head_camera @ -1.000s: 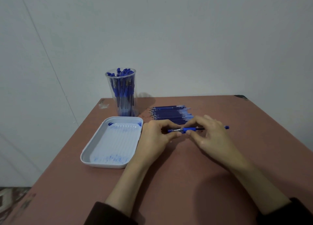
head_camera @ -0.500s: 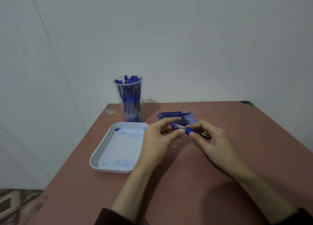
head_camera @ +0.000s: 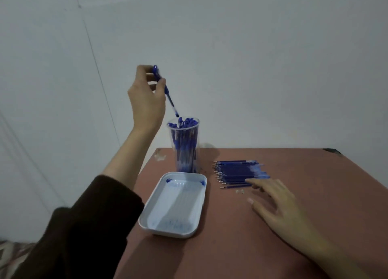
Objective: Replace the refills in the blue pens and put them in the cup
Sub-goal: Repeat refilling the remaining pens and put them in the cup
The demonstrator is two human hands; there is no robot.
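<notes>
The blue pen (head_camera: 165, 90) hangs tilted above the cup (head_camera: 184, 146), its long axis running from about 11 o'clock at the top end down to 5 o'clock, its tip just over the cup's rim. The clear cup stands upright at the far left of the brown surface (head_camera: 273, 236), crowded with blue pens whose tops fill most of its mouth. At the cup's 6 o'clock, just beside it, lies a white tray (head_camera: 155, 211) with blue ink smears. At the cup's 3 o'clock a row of refills (head_camera: 237, 172) lies side by side, long axes left to right, metal tips toward 9 o'clock. The left hand (head_camera: 147, 98) is raised, fingers and thumb pinched around the pen's upper half. The right hand (head_camera: 277, 203) is spread, empty, fingertips (head_camera: 249, 181) touching the nearest refills.
</notes>
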